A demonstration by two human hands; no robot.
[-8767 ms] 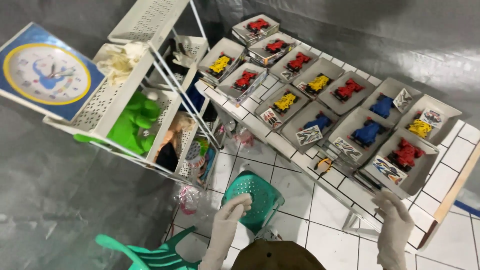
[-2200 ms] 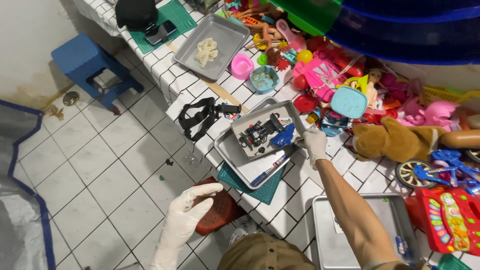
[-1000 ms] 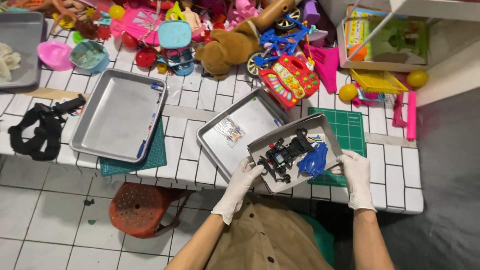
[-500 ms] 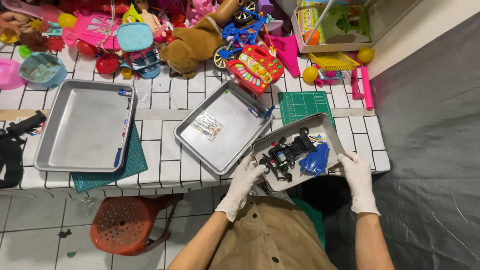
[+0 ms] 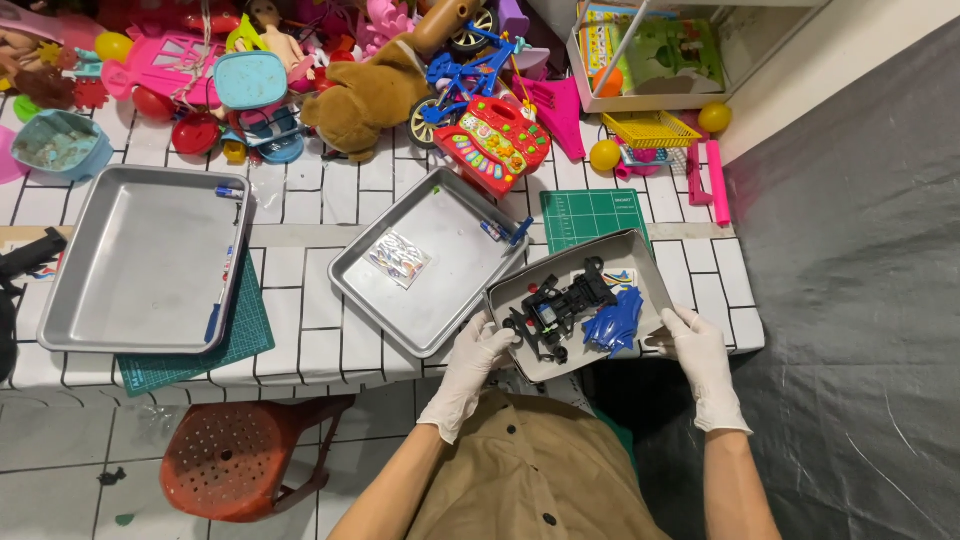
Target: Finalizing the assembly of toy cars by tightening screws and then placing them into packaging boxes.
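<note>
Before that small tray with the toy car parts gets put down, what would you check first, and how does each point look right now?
1. Both hands grip the small tray: left hand, right hand. Ok.
2. Black car chassis and blue shell inside the tray. Ok.
3. Tray level: tilted. Not ok.
4. Landing spot: it overlaps the middle tray and green mat. Not ok.
5. Small loose parts secure: cannot tell.

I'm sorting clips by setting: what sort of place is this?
Probably a home or small workshop for sorting or repairing toys: a white tiled counter carries metal trays, a heap of toys and green cutting mats.
</note>
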